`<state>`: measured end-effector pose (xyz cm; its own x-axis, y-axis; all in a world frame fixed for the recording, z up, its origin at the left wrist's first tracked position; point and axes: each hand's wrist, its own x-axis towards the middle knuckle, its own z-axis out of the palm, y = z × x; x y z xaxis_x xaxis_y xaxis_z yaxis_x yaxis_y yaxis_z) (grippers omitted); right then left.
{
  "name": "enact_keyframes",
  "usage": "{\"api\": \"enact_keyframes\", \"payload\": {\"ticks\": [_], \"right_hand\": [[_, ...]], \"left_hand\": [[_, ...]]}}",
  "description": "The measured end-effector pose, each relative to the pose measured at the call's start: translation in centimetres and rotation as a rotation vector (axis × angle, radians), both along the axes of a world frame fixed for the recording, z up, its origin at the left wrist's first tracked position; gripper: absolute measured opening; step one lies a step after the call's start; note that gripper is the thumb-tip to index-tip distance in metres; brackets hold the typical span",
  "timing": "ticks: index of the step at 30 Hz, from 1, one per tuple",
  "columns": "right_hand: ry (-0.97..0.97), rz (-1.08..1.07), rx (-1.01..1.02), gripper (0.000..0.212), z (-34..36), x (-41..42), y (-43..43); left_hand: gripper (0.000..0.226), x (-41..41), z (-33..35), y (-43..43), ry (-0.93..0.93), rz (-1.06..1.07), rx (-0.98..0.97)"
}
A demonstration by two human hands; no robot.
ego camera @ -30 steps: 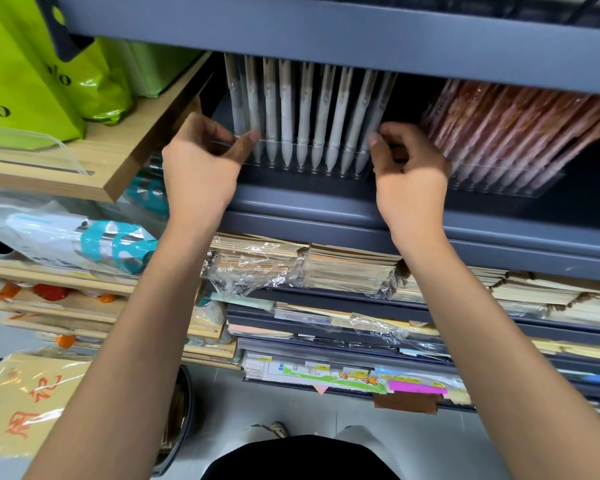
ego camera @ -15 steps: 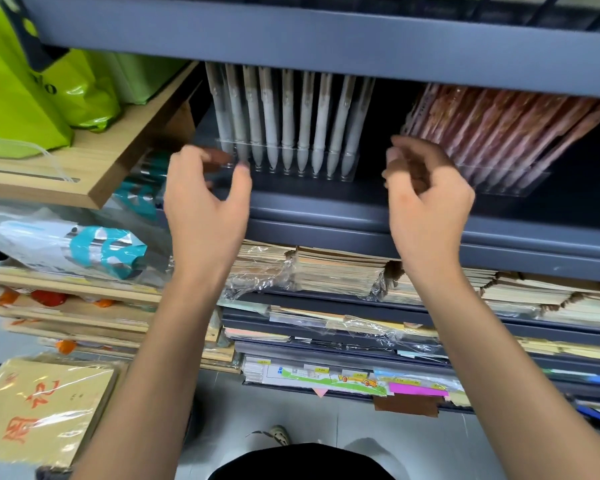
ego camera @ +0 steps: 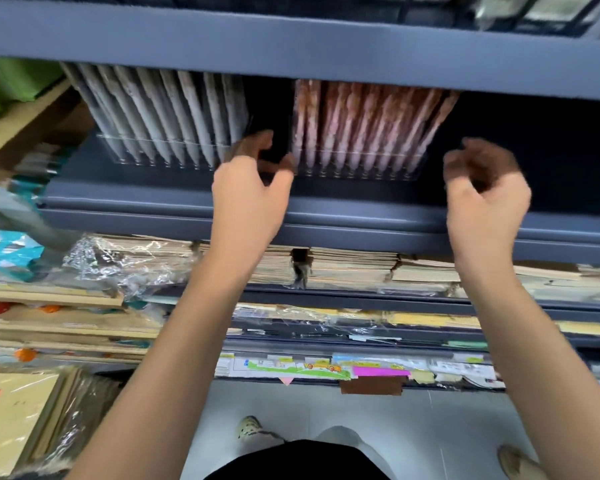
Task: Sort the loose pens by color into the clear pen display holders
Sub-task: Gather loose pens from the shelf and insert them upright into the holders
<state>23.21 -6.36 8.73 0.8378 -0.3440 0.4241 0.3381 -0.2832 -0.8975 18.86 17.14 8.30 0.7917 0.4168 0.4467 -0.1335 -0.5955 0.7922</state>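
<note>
Now the clear holder of reddish-brown pens (ego camera: 357, 133) stands near the shelf's (ego camera: 326, 209) front edge, apart from the holder of grey pens (ego camera: 163, 123) toward its left end. I judge it light, stiff and slick, best taken by both end walls. My left hand (ego camera: 252, 199) is spread by its left corner, possibly touching; my right hand (ego camera: 484, 199) hovers loosely curled, empty.

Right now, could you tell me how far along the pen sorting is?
Done, it seems: the grey pens fill one clear holder and the pink pens fill another, both on the shelf. In hand: nothing; the left hand reaches at the pink holder's left end, and the right hand is open near its right end. Left: no loose pens show, though the picture is blurred.
</note>
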Motion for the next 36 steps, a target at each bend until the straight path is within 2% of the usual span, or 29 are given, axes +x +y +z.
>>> {"api": "enact_keyframes", "payload": {"ticks": [3,7,15,19,26,36], "right_hand": [[0.070,0.121,-0.056,0.027,0.3,1.3,-0.5],[0.108,0.194,-0.109,0.021,0.4,2.2,-0.3],[0.095,0.195,-0.213,0.014,0.6,3.4,-0.4],[0.071,0.193,-0.274,0.005,0.7,4.1,-0.4],[0.056,0.158,-0.251,0.009,0.1,4.1,-0.3],[0.035,0.147,-0.229,0.009,-0.4,3.7,-0.4]], "left_hand": [[0.039,1.5,0.2,-0.7,0.038,0.027,-0.012],[0.028,2.2,0.1,-1.1,0.053,0.056,0.034],[0.021,2.3,0.3,-1.6,0.013,0.076,-0.058],[0.021,2.5,0.5,-1.6,0.016,0.076,-0.034],[0.019,2.5,0.0,-1.9,-0.040,0.101,-0.076],[0.021,2.5,-0.4,-1.6,-0.062,0.103,-0.036]]}}
